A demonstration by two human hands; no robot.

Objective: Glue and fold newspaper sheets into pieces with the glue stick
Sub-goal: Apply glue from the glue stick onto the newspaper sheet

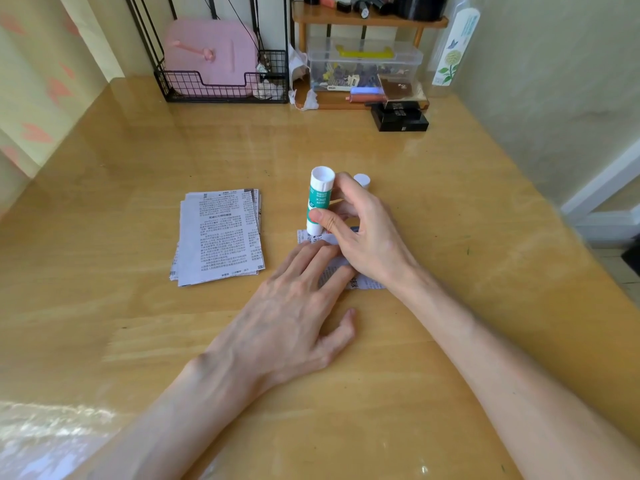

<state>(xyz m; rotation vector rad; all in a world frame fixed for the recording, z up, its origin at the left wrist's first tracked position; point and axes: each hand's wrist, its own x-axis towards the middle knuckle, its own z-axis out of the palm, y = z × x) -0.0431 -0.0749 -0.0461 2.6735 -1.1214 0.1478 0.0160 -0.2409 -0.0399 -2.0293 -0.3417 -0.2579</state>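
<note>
My right hand [360,230] grips a white and green glue stick [318,199], held upside down with its tip pressed on the far end of a small newspaper piece [363,282]. Most of that piece is hidden under both hands. My left hand [294,306] lies flat on it with straight fingers, pinning it to the wooden table [381,393]. The glue stick's white cap [362,180] stands just behind my right hand. A stack of cut newspaper sheets [220,237] rests to the left of the hands.
At the back stand a black wire rack [221,86] holding a pink item, a wooden shelf [367,19] over a clear plastic box [363,64], and black boxes [400,119]. A wall runs along the right side.
</note>
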